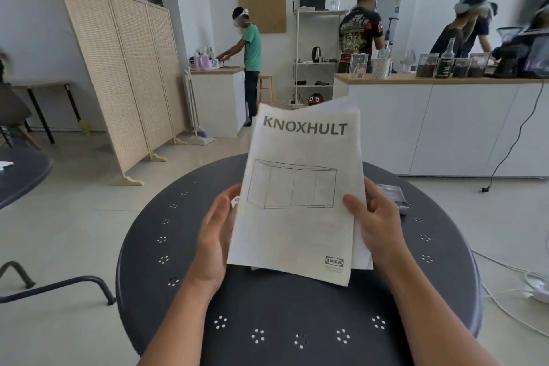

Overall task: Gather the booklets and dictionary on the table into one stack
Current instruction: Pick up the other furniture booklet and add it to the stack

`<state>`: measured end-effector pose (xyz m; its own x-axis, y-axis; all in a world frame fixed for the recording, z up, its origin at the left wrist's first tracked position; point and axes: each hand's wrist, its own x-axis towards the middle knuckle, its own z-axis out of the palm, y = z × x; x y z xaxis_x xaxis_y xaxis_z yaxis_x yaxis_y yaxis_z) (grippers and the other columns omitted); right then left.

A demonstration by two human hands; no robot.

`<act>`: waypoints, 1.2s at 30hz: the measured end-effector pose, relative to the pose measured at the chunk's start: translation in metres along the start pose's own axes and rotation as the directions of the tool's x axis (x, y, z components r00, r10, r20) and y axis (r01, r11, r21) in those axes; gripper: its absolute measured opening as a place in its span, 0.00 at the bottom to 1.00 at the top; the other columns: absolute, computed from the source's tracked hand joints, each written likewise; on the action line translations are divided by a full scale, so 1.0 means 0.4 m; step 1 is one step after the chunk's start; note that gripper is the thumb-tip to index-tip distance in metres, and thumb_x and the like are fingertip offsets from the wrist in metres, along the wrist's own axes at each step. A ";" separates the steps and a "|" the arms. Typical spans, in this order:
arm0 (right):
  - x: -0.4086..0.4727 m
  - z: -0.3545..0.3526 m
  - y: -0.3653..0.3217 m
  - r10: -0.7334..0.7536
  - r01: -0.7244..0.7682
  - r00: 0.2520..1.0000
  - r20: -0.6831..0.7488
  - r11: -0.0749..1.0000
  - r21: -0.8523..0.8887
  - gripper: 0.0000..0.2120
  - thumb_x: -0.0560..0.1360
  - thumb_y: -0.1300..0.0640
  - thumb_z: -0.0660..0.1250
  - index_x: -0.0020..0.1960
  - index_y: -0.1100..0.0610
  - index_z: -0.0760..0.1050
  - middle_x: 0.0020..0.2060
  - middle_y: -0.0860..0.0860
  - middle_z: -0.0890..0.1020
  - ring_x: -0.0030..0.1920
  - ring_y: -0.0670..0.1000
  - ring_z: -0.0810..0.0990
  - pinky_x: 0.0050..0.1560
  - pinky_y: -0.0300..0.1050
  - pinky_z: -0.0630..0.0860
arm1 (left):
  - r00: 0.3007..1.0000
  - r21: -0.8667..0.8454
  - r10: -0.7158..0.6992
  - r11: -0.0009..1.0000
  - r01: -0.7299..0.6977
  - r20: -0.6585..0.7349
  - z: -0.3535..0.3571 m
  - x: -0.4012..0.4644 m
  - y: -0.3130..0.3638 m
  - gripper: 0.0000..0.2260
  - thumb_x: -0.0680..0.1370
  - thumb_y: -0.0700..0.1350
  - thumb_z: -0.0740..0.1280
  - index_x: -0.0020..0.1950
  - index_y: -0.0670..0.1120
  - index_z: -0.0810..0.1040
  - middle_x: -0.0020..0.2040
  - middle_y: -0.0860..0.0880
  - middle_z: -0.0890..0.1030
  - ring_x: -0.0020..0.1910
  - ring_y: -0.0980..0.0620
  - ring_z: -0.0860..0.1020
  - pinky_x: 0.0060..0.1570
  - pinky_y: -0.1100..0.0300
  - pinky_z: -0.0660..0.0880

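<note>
While the left hand (pixel 214 235) holds the left edge of the KNOXHULT booklet (pixel 297 217), fingers tucked behind it, the pages stand nearly upright over the round dark table (pixel 267 321), tabletop showing on both sides; the right hand (pixel 377 226) pinches the right edge, thumb on the cover, near a small grey box (pixel 392 196)

We see a round dark table (pixel 267 306) pierced with small hole clusters; a flat grey box (pixel 392 196) lies at its far right edge. Beyond the far left edge stands a woven folding screen (pixel 118 68). Past the right edge, a white counter (pixel 445 128) carries jars (pixel 426 65) and a dark bottle (pixel 444 59).
</note>
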<state>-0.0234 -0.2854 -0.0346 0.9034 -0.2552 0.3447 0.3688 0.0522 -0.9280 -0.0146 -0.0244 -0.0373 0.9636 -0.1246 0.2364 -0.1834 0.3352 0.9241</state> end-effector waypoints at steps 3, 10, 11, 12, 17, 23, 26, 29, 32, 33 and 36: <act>-0.004 0.003 -0.009 -0.015 0.013 1.000 0.011 0.993 0.118 0.18 0.79 0.67 0.66 0.67 0.56 0.77 0.55 0.54 0.87 0.54 0.56 0.87 0.51 0.51 0.84 | 0.998 0.172 -0.005 0.985 0.016 -0.065 0.002 0.007 -0.022 0.28 0.72 0.53 0.75 0.71 0.52 0.72 0.63 0.52 0.83 0.64 0.49 0.80 0.69 0.40 0.71; -0.012 0.010 -0.025 0.012 -0.037 0.992 0.127 0.981 0.191 0.18 0.73 0.63 0.70 0.63 0.56 0.78 0.55 0.56 0.87 0.55 0.59 0.86 0.52 0.55 0.84 | 0.982 0.302 0.184 0.939 -0.164 -0.039 0.033 -0.005 -0.036 0.17 0.74 0.45 0.70 0.63 0.56 0.76 0.56 0.55 0.85 0.56 0.55 0.84 0.54 0.60 0.80; -0.014 0.015 -0.022 0.019 -0.042 0.992 0.126 0.982 0.183 0.17 0.72 0.62 0.71 0.61 0.57 0.79 0.54 0.56 0.87 0.55 0.60 0.86 0.52 0.54 0.84 | 0.979 0.301 0.200 0.937 -0.179 -0.042 0.035 -0.007 -0.033 0.17 0.75 0.45 0.70 0.63 0.55 0.76 0.57 0.55 0.85 0.56 0.55 0.84 0.54 0.61 0.80; -0.016 0.020 -0.019 0.020 -0.041 0.993 0.116 0.983 0.180 0.17 0.71 0.61 0.72 0.59 0.58 0.79 0.53 0.56 0.88 0.55 0.60 0.86 0.51 0.53 0.84 | 0.977 0.306 0.210 0.933 -0.187 -0.045 0.039 -0.009 -0.030 0.17 0.75 0.46 0.70 0.64 0.55 0.76 0.57 0.54 0.85 0.57 0.55 0.83 0.55 0.60 0.80; -0.016 0.022 -0.021 -0.055 0.046 0.998 0.039 0.979 0.198 0.12 0.72 0.58 0.71 0.55 0.55 0.81 0.50 0.55 0.88 0.50 0.56 0.87 0.46 0.49 0.84 | 0.966 0.281 0.242 0.936 -0.210 -0.085 0.061 -0.006 -0.018 0.17 0.75 0.48 0.70 0.62 0.50 0.76 0.51 0.59 0.86 0.51 0.60 0.84 0.45 0.67 0.79; -0.020 0.032 -0.016 -0.047 0.037 0.998 0.042 0.976 0.214 0.12 0.72 0.57 0.70 0.56 0.55 0.80 0.49 0.53 0.88 0.49 0.54 0.87 0.44 0.47 0.84 | 0.939 0.360 0.328 0.893 -0.270 -0.108 0.072 -0.013 -0.027 0.16 0.73 0.48 0.73 0.60 0.48 0.76 0.51 0.56 0.85 0.51 0.57 0.84 0.50 0.61 0.81; -0.022 0.038 -0.020 -0.094 0.090 0.995 0.015 0.978 0.186 0.10 0.72 0.56 0.70 0.53 0.56 0.81 0.45 0.51 0.89 0.46 0.52 0.87 0.43 0.47 0.84 | 0.920 0.351 0.372 0.883 -0.311 -0.120 0.070 -0.010 -0.028 0.12 0.75 0.45 0.71 0.57 0.49 0.76 0.50 0.57 0.85 0.49 0.58 0.84 0.47 0.64 0.80; -0.022 0.040 -0.024 -0.111 0.107 0.994 0.015 0.979 0.176 0.10 0.71 0.56 0.70 0.52 0.56 0.81 0.43 0.49 0.89 0.44 0.49 0.87 0.41 0.44 0.83 | 0.912 0.361 0.394 0.872 -0.330 -0.118 0.067 -0.002 -0.028 0.10 0.77 0.44 0.71 0.57 0.51 0.76 0.50 0.54 0.85 0.50 0.56 0.84 0.49 0.62 0.81; -0.019 0.034 -0.019 -0.049 0.039 0.997 0.065 0.987 0.156 0.13 0.69 0.58 0.73 0.52 0.57 0.81 0.45 0.51 0.89 0.47 0.52 0.88 0.43 0.45 0.84 | 0.930 0.378 0.359 0.875 -0.304 -0.083 0.062 0.000 -0.032 0.13 0.76 0.49 0.73 0.59 0.55 0.76 0.54 0.54 0.84 0.56 0.54 0.83 0.57 0.54 0.80; -0.018 0.031 -0.014 -0.021 0.008 0.996 0.092 0.990 0.138 0.14 0.68 0.59 0.74 0.53 0.58 0.81 0.47 0.53 0.89 0.49 0.55 0.88 0.45 0.47 0.84 | 0.937 0.387 0.342 0.875 -0.290 -0.073 0.062 -0.002 -0.034 0.15 0.75 0.52 0.73 0.60 0.56 0.75 0.56 0.54 0.84 0.58 0.54 0.82 0.59 0.52 0.78; -0.016 0.026 -0.004 -0.008 -0.003 0.996 0.092 0.994 0.111 0.12 0.68 0.63 0.75 0.52 0.58 0.82 0.47 0.54 0.89 0.50 0.58 0.87 0.45 0.49 0.85 | 0.939 0.395 0.339 0.872 -0.289 -0.063 0.063 -0.005 -0.036 0.13 0.78 0.47 0.72 0.61 0.54 0.75 0.55 0.55 0.84 0.57 0.55 0.82 0.60 0.51 0.79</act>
<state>-0.0275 -0.2738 -0.0339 0.9168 -0.1659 0.3633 0.3885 0.1601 -0.9074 -0.0187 -0.0525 -0.0435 0.8545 0.0553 0.5165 -0.5149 -0.0408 0.8562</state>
